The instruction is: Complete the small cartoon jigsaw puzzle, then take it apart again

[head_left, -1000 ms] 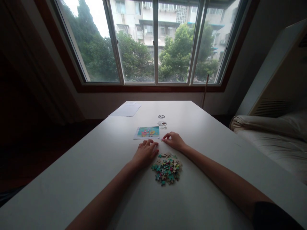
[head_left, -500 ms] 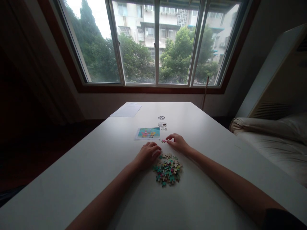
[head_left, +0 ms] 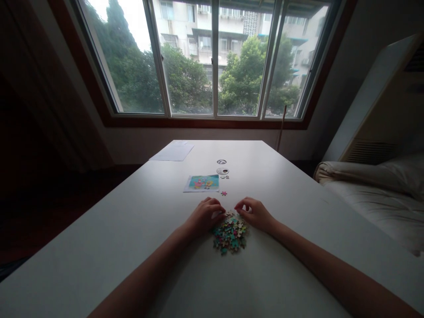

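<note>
A heap of jigsaw puzzle pieces, teal, yellow, pink and bare cardboard, lies on the white table between my forearms. My left hand rests at the heap's upper left, thumb and fingertips drawn together against its edge; whatever they grip is too small to make out. On the upper right, my right hand curls with thumb and index finger pinched; anything between them cannot be made out. Beyond both hands lies a single pink puzzle piece. Left of it is a colourful cartoon picture sheet.
Farther up the table are small loose pieces and two round black-and-white items. White paper lies at the far left corner. A window is behind the table, and a pale sofa stands to the right.
My right hand has drawn back from beside the pink piece to the heap's upper right edge. My left hand's fingertips have come closer together near the heap. The pink piece stays on the table.
</note>
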`<action>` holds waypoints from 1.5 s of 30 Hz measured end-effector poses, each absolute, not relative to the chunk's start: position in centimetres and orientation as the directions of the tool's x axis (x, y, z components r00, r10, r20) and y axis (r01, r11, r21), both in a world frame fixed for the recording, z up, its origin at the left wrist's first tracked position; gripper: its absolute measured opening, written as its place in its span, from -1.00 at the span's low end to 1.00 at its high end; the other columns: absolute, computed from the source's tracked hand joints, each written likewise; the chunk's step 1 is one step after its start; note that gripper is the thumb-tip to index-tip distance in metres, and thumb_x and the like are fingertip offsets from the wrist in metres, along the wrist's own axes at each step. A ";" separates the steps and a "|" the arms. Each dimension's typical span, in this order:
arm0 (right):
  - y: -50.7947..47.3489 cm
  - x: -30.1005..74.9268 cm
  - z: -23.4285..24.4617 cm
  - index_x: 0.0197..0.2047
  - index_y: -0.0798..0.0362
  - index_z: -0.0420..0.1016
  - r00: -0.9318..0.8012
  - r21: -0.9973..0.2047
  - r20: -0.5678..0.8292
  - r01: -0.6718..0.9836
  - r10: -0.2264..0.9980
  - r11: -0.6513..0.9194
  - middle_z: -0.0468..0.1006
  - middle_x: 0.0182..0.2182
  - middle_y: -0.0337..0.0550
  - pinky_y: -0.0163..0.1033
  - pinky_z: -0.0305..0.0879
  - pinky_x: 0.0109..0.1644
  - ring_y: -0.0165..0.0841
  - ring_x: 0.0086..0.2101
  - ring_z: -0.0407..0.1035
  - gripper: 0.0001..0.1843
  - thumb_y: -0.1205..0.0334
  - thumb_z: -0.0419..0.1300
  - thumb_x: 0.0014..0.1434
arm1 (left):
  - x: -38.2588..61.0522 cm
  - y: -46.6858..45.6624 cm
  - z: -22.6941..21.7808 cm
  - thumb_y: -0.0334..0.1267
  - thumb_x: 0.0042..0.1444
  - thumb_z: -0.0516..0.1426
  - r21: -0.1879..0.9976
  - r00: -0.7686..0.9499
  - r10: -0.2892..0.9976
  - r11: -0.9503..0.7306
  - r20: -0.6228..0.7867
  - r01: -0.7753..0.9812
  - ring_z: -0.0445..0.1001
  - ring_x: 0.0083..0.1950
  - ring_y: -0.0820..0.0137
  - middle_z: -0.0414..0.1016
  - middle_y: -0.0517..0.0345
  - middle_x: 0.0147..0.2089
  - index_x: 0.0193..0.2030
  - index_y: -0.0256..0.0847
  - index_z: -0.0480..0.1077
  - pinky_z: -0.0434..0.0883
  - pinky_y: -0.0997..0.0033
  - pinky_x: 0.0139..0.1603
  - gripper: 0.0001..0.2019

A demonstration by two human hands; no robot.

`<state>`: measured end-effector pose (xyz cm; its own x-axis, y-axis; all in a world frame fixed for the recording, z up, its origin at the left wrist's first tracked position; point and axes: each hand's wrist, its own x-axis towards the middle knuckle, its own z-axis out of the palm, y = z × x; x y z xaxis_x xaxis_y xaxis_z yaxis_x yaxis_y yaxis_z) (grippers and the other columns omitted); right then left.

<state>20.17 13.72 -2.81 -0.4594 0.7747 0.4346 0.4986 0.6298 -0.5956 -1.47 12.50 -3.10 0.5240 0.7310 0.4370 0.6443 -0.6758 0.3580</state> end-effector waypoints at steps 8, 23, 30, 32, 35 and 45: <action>12.4 18.9 -2.5 -0.36 0.05 0.45 -0.464 -0.540 0.504 0.489 0.728 0.685 0.42 -0.48 -0.23 -0.34 0.19 -0.36 -0.46 -0.47 0.26 -0.90 0.32 0.12 0.03 | -0.1 11.5 -1.7 -0.24 0.05 0.09 0.567 0.288 0.785 -0.602 0.548 0.563 0.35 -0.32 0.39 0.43 0.12 -0.41 -0.41 -0.23 0.43 0.30 0.42 -0.29 -0.86; 11.8 18.6 -1.6 -0.43 0.07 0.43 -0.346 -0.643 0.510 0.455 0.787 0.616 0.43 -0.54 -0.25 -0.36 0.16 -0.44 -0.47 -0.53 0.22 -0.86 0.21 0.10 0.05 | 0.9 10.7 -1.5 -0.19 0.01 0.10 0.748 0.236 0.899 -0.439 0.370 0.498 0.38 -0.39 0.44 0.46 0.15 -0.43 -0.41 -0.27 0.42 0.26 0.53 -0.45 -0.82; 12.0 18.9 -1.8 -0.48 0.09 0.39 -0.368 -0.661 0.472 0.455 0.801 0.597 0.39 -0.59 -0.29 -0.38 0.14 -0.43 -0.49 -0.54 0.21 -0.90 0.26 0.11 0.01 | 0.9 10.4 -1.2 -0.19 0.01 0.10 0.733 0.267 0.891 -0.453 0.367 0.507 0.38 -0.38 0.44 0.46 0.15 -0.43 -0.39 -0.27 0.43 0.25 0.53 -0.42 -0.82; 12.0 18.9 -1.8 -0.48 0.09 0.39 -0.384 -0.651 0.474 0.453 0.792 0.609 0.40 -0.58 -0.29 -0.37 0.14 -0.42 -0.49 -0.53 0.22 -0.91 0.27 0.11 0.00 | 0.8 10.3 -1.0 -0.23 0.00 0.10 0.717 0.262 0.890 -0.457 0.374 0.526 0.37 -0.38 0.44 0.45 0.15 -0.44 -0.41 -0.27 0.43 0.26 0.52 -0.40 -0.84; 12.0 18.8 -1.8 -0.48 0.08 0.38 -0.393 -0.638 0.488 0.448 0.779 0.626 0.40 -0.57 -0.28 -0.36 0.14 -0.41 -0.48 -0.53 0.22 -0.90 0.26 0.11 0.01 | 1.0 10.1 -0.9 -0.30 -0.04 0.11 0.669 0.285 0.871 -0.491 0.400 0.558 0.36 -0.38 0.43 0.43 0.16 -0.46 -0.46 -0.26 0.42 0.26 0.50 -0.37 -0.90; 11.9 19.1 -1.9 -0.25 0.03 0.37 -0.454 -0.490 0.578 0.472 0.678 0.733 0.41 -0.49 -0.26 -0.30 0.15 -0.32 -0.46 -0.51 0.23 -0.74 0.11 0.20 -0.02 | 0.8 10.6 -1.3 -0.26 -0.04 0.10 0.793 0.218 0.924 -0.382 0.315 0.475 0.34 -0.46 0.46 0.42 0.18 -0.52 -0.48 -0.30 0.41 0.25 0.54 -0.43 -0.85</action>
